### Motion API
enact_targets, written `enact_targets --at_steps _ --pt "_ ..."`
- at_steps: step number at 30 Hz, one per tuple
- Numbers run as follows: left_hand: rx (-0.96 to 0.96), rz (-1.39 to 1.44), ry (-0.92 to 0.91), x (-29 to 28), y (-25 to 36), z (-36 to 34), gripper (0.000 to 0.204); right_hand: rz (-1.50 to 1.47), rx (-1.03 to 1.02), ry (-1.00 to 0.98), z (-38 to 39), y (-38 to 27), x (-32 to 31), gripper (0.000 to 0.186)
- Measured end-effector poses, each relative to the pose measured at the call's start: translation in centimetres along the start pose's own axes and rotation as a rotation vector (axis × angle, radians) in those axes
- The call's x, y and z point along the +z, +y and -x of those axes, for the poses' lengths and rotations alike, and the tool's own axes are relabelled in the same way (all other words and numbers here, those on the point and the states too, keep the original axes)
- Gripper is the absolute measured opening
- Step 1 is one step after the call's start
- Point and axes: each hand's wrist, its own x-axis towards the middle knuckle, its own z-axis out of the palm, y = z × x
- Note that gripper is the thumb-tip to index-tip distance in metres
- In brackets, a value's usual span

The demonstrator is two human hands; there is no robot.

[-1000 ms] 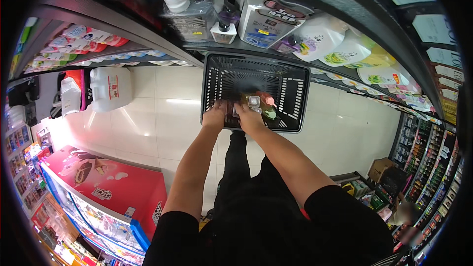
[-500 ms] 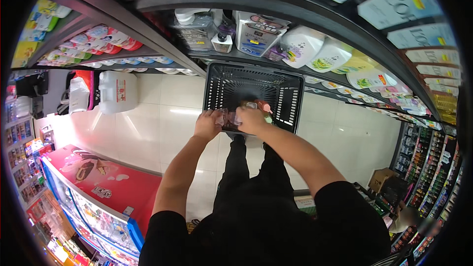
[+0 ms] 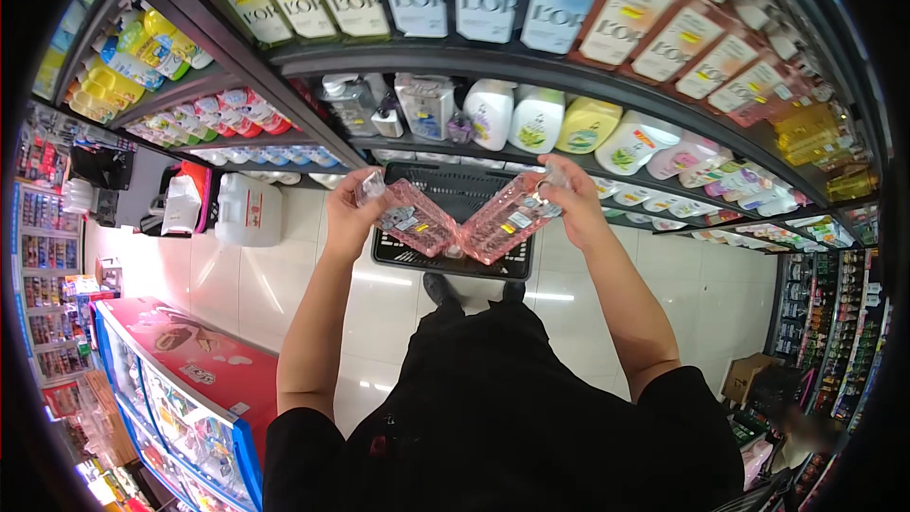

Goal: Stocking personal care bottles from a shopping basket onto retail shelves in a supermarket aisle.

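— What did the shopper have in hand at the shelves?

— Two pink bottles. The left hand [image 3: 355, 201] was closed around the top of one pink bottle [image 3: 415, 222], and the right hand [image 3: 569, 197] was closed around the top of the other pink bottle [image 3: 507, 218]. Both were raised in front of the shelf [image 3: 531, 71], their lower ends tilted inward until they touched or nearly touched.

— And the basket?

— A black basket [image 3: 453, 228] stood on the pale tiled floor [image 3: 284, 275], directly beneath the bottles and just ahead of the person's shoes. What lay inside it could not be made out.

— How far along did things look?

— By my reading, midway: the two bottles were out of the basket and up at shelf height, yet neither stood on a shelf, where rows of white and yellow bottles [image 3: 559, 123] already filled the space. Both were still to be set down.

— Anything else nearby?

— A red-topped freezer chest [image 3: 171, 370] stood to the left.
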Motion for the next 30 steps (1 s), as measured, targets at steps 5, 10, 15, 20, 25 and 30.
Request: enact_targets --at_steps 5,10,15,20,25,30 --pt "-0.131 0.459 0.076 9.0 4.3 0.2 0.028 -0.408 0.168 0.134 2.0 -7.8 -2.0 0.048" --pt "-0.471 0.633 -0.165 16.1 6.0 1.1 0.023 -0.560 0.447 -0.013 3.5 -7.8 -7.4 0.036" --pt "-0.624 0.600 -0.330 20.5 5.0 3.0 0.031 -0.517 0.598 0.071 9.4 -7.5 -8.7 0.035" --pt "-0.775 0.576 -0.451 25.3 4.4 4.8 0.035 -0.720 0.526 0.014 14.9 -5.8 -12.1 0.042" --pt "-0.763 0.553 -0.455 28.5 6.6 6.3 0.032 -0.794 0.393 0.024 22.1 -4.1 -11.9 0.044" --pt "-0.781 0.460 -0.516 32.7 7.0 7.7 0.032 -0.769 0.340 -0.029 24.9 -5.5 -13.5 0.041"
